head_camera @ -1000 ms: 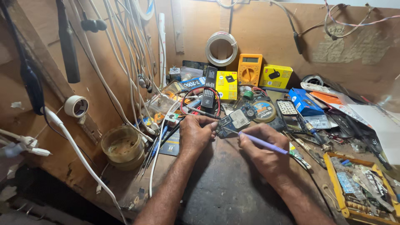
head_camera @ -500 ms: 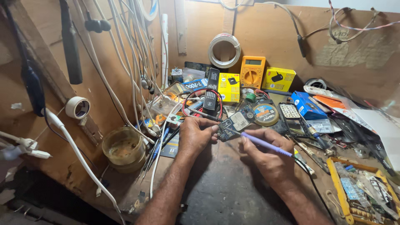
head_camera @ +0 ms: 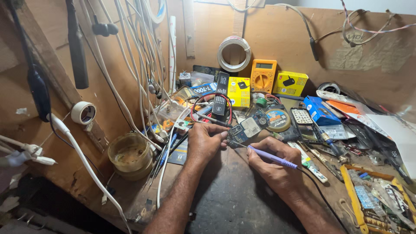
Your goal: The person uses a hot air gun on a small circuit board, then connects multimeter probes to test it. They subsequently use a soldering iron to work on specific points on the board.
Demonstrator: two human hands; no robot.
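While our left hand (head_camera: 207, 143) pinches the near edge of the small blue circuit board (head_camera: 242, 130) between thumb and fingertips, we keep our right hand (head_camera: 275, 167) wrapped shut around the purple-handled soldering iron (head_camera: 272, 157), its tip angled up and left to the board's lower edge. Compared with half a second and a second ago, very little has shifted: the board lies in the same spot on the dark bench (head_camera: 234, 199), just in front of the round solder reel (head_camera: 277, 119), and both hands sit as they did. We read that stillness as the tip being held steady on one point of the board rather than travelling. We cannot tell whether the tip actually touches the board. Red and black leads (head_camera: 211, 96) loop behind our left hand, near the yellow multimeter (head_camera: 263, 74) leaning on the back wall. A brown jar (head_camera: 130, 155) stands well apart to the left.
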